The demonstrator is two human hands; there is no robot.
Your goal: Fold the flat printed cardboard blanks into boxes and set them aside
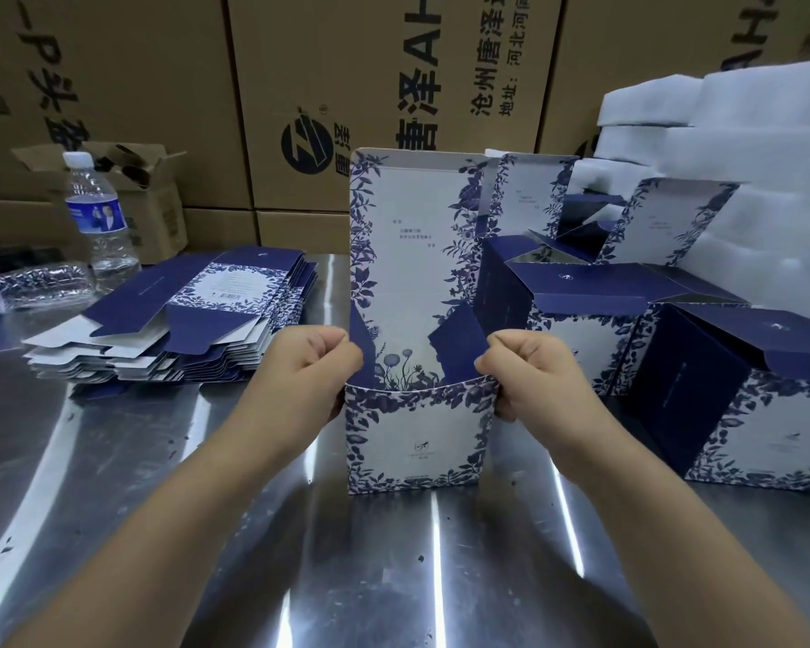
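A blue-and-white floral printed box (417, 441) stands upright on the steel table (263, 530) in front of me, its top open and its tall lid panel rising behind. My left hand (307, 367) grips the box's upper left edge with curled fingers. On the upper right edge my right hand (527, 367) grips the same way. Two dark blue side flaps lean inward inside the opening. A stack of flat printed blanks (183, 320) lies to the left. Several folded boxes (739, 399) with open lids stand to the right.
A water bottle (97, 217) stands at the back left beside a crushed plastic bottle (38, 282). Large brown shipping cartons (347, 86) wall off the back. White foam sheets (744, 156) pile up at the back right. A small open carton (132, 189) sits behind the bottle.
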